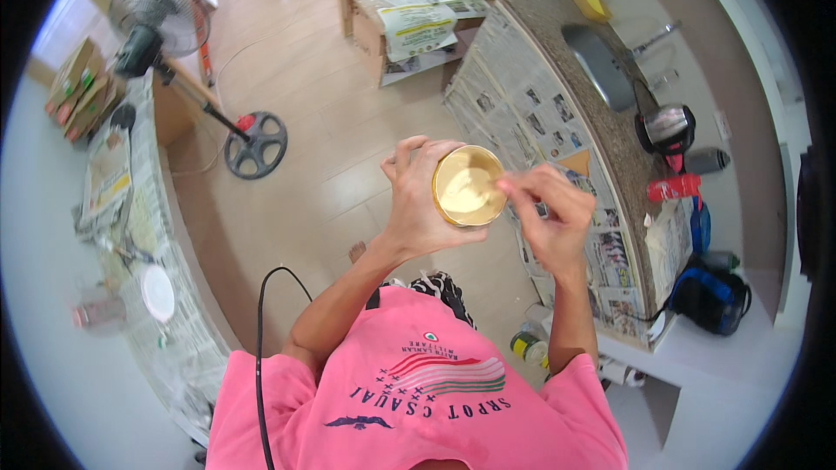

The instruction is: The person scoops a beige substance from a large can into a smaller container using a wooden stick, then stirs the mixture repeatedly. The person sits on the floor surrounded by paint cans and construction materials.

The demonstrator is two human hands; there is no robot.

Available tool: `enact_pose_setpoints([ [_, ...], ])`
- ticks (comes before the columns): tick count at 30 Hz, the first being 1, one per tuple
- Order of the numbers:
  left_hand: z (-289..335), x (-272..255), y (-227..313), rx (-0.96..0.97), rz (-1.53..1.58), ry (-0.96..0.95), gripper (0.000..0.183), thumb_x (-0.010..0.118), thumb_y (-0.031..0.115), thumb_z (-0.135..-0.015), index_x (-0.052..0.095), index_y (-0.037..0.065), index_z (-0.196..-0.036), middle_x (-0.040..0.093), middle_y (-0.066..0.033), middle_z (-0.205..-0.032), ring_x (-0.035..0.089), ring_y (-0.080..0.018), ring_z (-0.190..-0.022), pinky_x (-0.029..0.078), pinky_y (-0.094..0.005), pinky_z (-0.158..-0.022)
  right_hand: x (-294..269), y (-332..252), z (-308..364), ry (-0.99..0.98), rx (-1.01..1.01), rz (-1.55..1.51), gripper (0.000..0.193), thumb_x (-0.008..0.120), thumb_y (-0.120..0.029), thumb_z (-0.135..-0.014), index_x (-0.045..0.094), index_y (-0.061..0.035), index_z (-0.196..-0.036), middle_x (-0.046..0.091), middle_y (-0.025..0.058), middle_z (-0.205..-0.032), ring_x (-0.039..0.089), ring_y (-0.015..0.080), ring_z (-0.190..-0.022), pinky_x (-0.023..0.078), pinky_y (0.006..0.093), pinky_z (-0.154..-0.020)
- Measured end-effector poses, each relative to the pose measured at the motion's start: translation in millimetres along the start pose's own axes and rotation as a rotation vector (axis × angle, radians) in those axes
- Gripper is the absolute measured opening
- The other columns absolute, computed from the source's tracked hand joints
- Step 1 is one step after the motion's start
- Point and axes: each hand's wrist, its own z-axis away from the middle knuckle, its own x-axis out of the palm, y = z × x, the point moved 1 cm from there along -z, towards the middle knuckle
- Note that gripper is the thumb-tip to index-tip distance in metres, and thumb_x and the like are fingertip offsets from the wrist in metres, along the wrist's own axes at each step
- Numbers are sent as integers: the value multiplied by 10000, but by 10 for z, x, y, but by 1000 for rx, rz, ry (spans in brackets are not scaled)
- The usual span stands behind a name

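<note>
My left hand [418, 200] is wrapped round the side of a round tin [475, 158] with a golden rim, held up in front of my chest. Pale cream-yellow paint-like liquid [468, 196] shows inside its open top. At the tin's right edge, the fingers of my right hand [556, 213] are pinched together. What they hold dips toward the liquid, but it is too blurred and covered to name.
A newspaper-covered counter [514, 78] with a sink [599, 65], an electric kettle [666, 132] and a red bottle [672, 189] stands to the right. On the left are a standing fan [161, 22] and a papered worktop [187, 296] with a white lid [158, 293].
</note>
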Motion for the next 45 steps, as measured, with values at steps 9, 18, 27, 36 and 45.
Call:
enact_pose_setpoints([
  [9,-219,-9,-181,46,61,-92,962,941,312,-439,588,131,-1314,657,-25,-1247,466,-306,-1262,266,-479,-1049,254,-100,-115,-63,10,-137,116,816,25,-827,803,1,-939,764,112,-833,673,229,-681,532,330,-620],
  [18,-265,12,-70,12,53,-76,960,938,326,-453,577,136,-1322,638,-36,-1270,446,-319,-1281,252,-496,-1067,-15,56,-385,-44,5,22,114,807,48,-819,797,5,-924,759,111,-817,673,221,-675,522,326,-609],
  [27,-239,-16,-104,1,-10,-8,968,943,350,-446,574,147,-1318,638,-29,-1253,455,-329,-1271,266,-507,-1011,-86,194,-311,-266,-1,-168,129,808,49,-811,802,-1,-930,765,110,-838,655,214,-666,502,325,-606],
  [36,-229,63,5,-12,-58,26,964,935,300,-471,573,113,-1344,667,-46,-1230,457,-322,-1256,273,-474,-1068,-58,317,-569,-157,-202,-32,140,808,56,-806,794,-4,-932,762,110,-846,652,228,-679,503,338,-610],
  [45,-194,103,-81,-24,-48,82,963,946,385,-447,599,140,-1311,643,-27,-1258,461,-333,-1280,264,-521,-1043,-180,264,-405,-308,-77,-122,142,817,47,-799,798,-1,-932,772,88,-855,690,231,-705,530,342,-634],
])
